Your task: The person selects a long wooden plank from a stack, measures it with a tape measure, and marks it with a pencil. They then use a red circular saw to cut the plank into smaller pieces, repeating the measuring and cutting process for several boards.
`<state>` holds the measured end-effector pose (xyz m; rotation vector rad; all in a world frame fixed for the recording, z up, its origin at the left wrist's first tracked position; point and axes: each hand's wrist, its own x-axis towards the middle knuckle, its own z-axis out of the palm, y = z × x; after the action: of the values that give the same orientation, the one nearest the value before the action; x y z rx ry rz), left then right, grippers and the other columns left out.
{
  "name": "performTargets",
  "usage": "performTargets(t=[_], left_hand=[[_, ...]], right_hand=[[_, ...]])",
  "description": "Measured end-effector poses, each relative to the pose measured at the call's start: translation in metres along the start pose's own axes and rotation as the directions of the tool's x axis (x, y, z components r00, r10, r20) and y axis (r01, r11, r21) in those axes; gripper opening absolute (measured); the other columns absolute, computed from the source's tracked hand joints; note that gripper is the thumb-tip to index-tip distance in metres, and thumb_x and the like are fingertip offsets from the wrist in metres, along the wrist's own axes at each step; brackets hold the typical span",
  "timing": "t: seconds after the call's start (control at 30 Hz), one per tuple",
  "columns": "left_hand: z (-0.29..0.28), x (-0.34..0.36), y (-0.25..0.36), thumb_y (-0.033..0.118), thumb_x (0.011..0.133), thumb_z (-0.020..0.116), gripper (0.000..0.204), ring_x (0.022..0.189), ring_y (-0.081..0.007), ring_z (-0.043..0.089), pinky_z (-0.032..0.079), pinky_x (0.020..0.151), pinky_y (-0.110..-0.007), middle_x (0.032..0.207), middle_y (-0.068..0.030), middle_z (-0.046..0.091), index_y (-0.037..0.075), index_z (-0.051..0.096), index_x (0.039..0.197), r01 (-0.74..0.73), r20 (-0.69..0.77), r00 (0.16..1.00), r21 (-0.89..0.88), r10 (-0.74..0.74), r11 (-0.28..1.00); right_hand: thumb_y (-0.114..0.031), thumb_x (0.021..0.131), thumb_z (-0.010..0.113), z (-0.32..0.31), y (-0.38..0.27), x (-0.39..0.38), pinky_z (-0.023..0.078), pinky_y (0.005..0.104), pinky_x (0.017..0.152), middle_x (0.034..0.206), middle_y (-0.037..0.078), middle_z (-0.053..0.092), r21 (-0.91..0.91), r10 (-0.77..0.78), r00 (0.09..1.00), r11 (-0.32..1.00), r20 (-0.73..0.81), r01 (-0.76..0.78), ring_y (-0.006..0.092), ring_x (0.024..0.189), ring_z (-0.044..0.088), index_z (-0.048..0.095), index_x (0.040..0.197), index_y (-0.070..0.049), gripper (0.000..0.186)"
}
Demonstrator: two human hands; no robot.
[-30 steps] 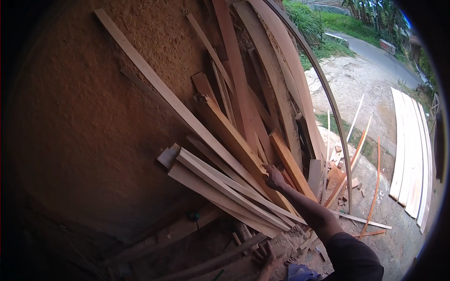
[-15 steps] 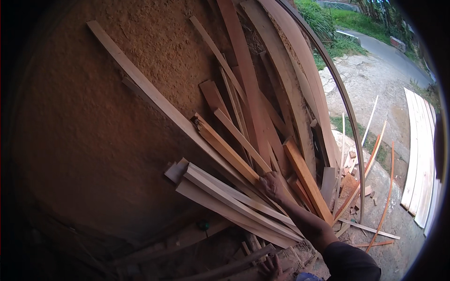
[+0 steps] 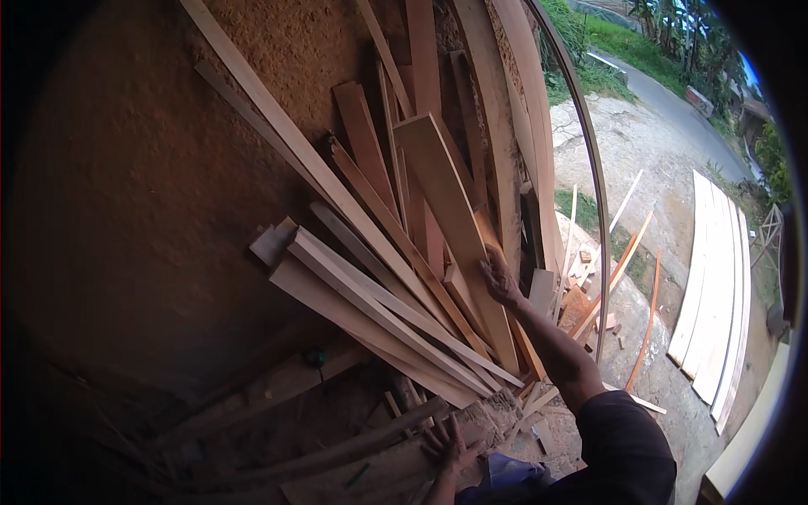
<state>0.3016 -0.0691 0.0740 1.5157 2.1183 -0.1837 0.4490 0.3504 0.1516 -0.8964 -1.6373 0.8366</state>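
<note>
Many wooden planks (image 3: 379, 303) lean in a heap against a rough mud wall (image 3: 151, 168). My right hand (image 3: 500, 280) reaches up into the heap and grips the right edge of a wide pale board (image 3: 438, 185), which stands steeply on top of the others. My left hand (image 3: 451, 444) is low at the bottom of the view. Its fingers are spread flat on a rough dark slab (image 3: 370, 446) at the foot of the heap, and it holds nothing.
A thin curved rod (image 3: 589, 185) arcs along the right side of the heap. Offcuts and thin slats (image 3: 619, 269) lie on the ground to the right. Long pale boards (image 3: 715, 286) lie flat on the concrete farther right. Grass and a road are beyond.
My right hand has moved up along the heap and taken hold of the wide board, which now stands out above the other planks. My left hand has come into view on the slab.
</note>
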Motion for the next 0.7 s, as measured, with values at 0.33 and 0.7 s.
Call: performTargets(t=[0.33, 0.7], left_hand=[[-0.014, -0.001, 0.002, 0.059, 0.079, 0.072, 0.113, 0.148, -0.0441, 0.000, 0.005, 0.116, -0.061, 0.160, -0.0264, 0.007, 0.009, 0.006, 0.156, -0.068, -0.128, 0.991, -0.210, 0.042, 0.975], [-0.168, -0.042, 0.051, 0.046, 0.101, 0.050, 0.053, 0.118, -0.0186, 0.052, 0.045, 0.099, -0.037, 0.127, -0.0061, 0.050, 0.006, 0.043, 0.134, -0.787, -0.674, 0.594, -0.600, -0.439, -0.143]], right_hand=[[-0.043, 0.101, 0.048, -0.027, -0.286, 0.020, 0.050, 0.0378, 0.092, 0.119, 0.021, 0.064, 0.138, -0.392, 0.910, 0.917, 0.134, 0.375, 0.0305, 0.109, 0.065, 0.042, 0.146, -0.009, 0.056], [-0.026, 0.092, 0.063, 0.164, -0.510, -0.097, 0.058, 0.0422, 0.080, 0.107, 0.019, 0.062, 0.255, -0.615, 0.439, 0.727, 0.654, 0.638, 0.0335, 0.096, 0.066, 0.021, 0.152, -0.008, 0.076]])
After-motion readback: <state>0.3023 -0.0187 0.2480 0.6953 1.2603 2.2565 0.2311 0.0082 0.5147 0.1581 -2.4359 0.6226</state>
